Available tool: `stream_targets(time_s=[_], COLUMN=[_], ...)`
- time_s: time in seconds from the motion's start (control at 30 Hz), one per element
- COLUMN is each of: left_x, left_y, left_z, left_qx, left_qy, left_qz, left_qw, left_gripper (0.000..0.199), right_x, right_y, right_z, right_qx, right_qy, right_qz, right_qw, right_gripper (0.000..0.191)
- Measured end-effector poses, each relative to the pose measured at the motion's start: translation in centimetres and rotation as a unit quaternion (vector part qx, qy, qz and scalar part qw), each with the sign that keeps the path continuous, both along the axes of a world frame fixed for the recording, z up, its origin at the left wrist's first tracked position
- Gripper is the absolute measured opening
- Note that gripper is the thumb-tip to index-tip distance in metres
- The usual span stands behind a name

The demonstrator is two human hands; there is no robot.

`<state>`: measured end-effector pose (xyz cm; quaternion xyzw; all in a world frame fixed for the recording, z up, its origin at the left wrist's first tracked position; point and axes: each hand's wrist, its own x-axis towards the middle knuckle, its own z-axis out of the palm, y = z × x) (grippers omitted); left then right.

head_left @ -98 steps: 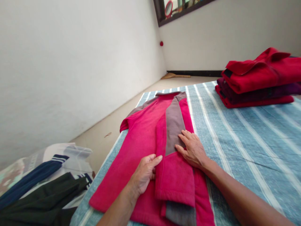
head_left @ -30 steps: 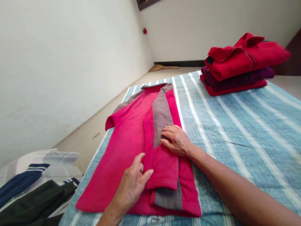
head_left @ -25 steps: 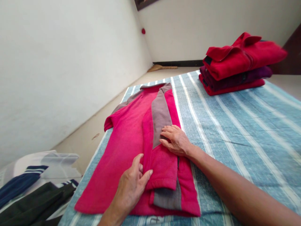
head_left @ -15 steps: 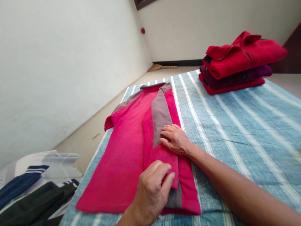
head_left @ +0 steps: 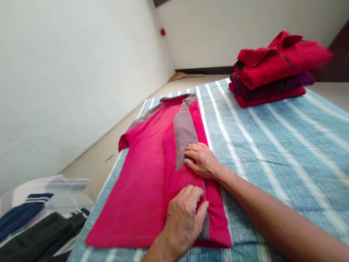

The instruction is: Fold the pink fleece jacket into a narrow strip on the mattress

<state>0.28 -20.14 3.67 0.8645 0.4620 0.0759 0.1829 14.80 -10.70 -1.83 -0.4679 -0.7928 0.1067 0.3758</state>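
A pink and grey fleece jacket (head_left: 139, 182) lies face down on the bed, its collar at the far end. One sleeve is folded in along its right side, with a grey panel (head_left: 185, 127) running down it. My right hand (head_left: 203, 160) rests on that sleeve, fingers stretched out and flat. Nearer to me, my left hand (head_left: 185, 218) is on the lower end of the same sleeve, its fingers curled and closed on the cloth, the thumb at the sleeve's right edge. The left hand hides the cuff.
A stack of folded clothes, with a red jacket (head_left: 283, 63) on top and a purple garment (head_left: 272, 87) below, sits at the bed's far right. The striped blue sheet (head_left: 259, 145) covers the bed. Dark clothes (head_left: 35, 233) lie at lower left. A broom (head_left: 188, 75) is on the floor behind.
My left hand has shifted slightly right and up over the sleeve end, covering the cuff. My right hand stays on the sleeve. The view has tilted slightly.
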Motion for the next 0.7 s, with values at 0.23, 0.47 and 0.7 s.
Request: stream_targets(time_s=[0.23, 0.47, 0.7], left_x=[1.6, 2.1, 2.1], left_y=[0.3, 0.5, 0.8], left_z=[0.9, 1.0, 0.9], left_qx=[-0.046, -0.075, -0.083], left_qy=[0.091, 0.113, 0.114], left_qz=[0.048, 0.08, 0.079], left_qw=[0.994, 0.987, 0.987], left_gripper=[0.008, 0.012, 0.017], right_x=[0.1, 0.0, 0.1], right_y=[0.0, 0.0, 0.0], right_z=[0.0, 0.0, 0.0], right_qx=[-0.002, 0.004, -0.001], right_qy=[-0.001, -0.002, 0.0], right_qz=[0.008, 0.002, 0.007], right_qw=[1.0, 1.0, 1.0], right_gripper=[0.01, 0.01, 0.01])
